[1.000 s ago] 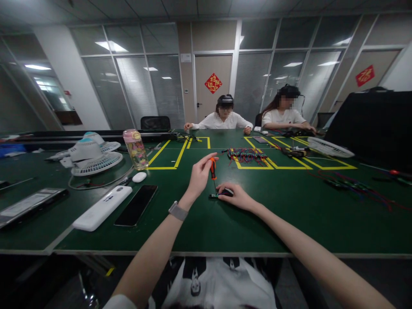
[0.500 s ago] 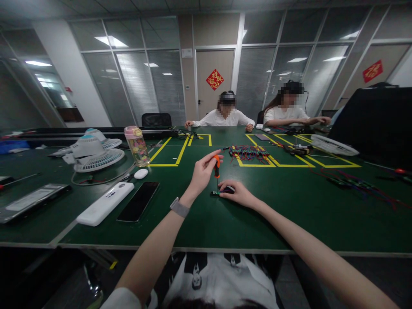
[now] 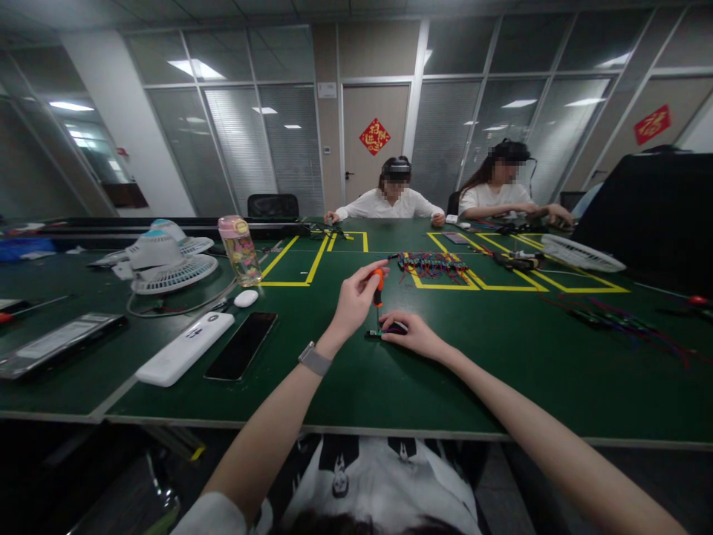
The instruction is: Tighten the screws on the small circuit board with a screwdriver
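My left hand point(image 3: 357, 296) is closed around the orange and black handle of a screwdriver point(image 3: 378, 288). The screwdriver stands upright, its thin shaft pointing down at a small green circuit board point(image 3: 373, 334) on the table. Whether the tip sits in a screw is too small to tell. My right hand point(image 3: 411, 334) rests on the table and pinches the right end of the board, with dark wires partly hidden under the fingers. Beyond both hands lies a bundle of small boards with red and blue wires point(image 3: 433, 266).
A black phone point(image 3: 242, 346), a white power bank point(image 3: 186, 349), a white earbud case point(image 3: 246, 299) and a bottle point(image 3: 241, 253) stand left of my hands. Fans point(image 3: 167, 260) are farther left. More wired boards point(image 3: 624, 321) lie right. Two people sit across the green table point(image 3: 334, 405).
The whole view has shifted slightly. My left hand still grips the upright screwdriver and my right hand still holds the board, with hardly any visible movement.
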Action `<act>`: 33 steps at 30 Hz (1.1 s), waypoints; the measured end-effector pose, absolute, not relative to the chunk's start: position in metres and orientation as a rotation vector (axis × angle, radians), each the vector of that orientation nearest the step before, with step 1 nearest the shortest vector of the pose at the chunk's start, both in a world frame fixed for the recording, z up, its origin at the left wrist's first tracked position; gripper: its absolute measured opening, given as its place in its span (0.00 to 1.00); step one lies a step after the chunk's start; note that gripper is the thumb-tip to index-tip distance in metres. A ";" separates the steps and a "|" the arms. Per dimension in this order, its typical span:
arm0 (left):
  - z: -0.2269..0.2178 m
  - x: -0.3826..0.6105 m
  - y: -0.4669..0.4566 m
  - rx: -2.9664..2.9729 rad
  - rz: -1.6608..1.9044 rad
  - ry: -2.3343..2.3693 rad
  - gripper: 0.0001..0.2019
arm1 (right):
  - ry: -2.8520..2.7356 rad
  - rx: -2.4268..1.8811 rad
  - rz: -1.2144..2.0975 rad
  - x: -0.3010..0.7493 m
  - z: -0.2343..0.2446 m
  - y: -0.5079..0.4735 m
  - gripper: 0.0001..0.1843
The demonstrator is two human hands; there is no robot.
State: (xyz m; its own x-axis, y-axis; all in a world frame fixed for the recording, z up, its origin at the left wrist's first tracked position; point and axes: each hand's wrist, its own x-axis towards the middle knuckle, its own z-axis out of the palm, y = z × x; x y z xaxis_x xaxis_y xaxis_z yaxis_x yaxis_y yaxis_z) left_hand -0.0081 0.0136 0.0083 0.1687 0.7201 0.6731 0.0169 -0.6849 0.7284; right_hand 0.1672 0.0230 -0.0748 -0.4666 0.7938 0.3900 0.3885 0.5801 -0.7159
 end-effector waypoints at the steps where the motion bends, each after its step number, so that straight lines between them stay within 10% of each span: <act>1: 0.008 -0.009 0.015 1.858 1.578 0.715 0.13 | -2.086 -0.937 0.714 0.167 -0.075 0.023 0.06; 33: 0.005 -0.012 0.025 1.596 1.622 0.758 0.13 | -2.145 -0.909 0.666 0.169 -0.077 0.025 0.06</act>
State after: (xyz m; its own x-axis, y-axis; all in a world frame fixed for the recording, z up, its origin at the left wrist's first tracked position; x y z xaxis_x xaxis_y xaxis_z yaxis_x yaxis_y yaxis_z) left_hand -0.0124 0.0252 0.0046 0.0327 0.8228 0.5674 -0.0921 -0.5628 0.8215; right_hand 0.1686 0.0250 -0.0769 -0.5062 0.7629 0.4021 0.4008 0.6209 -0.6737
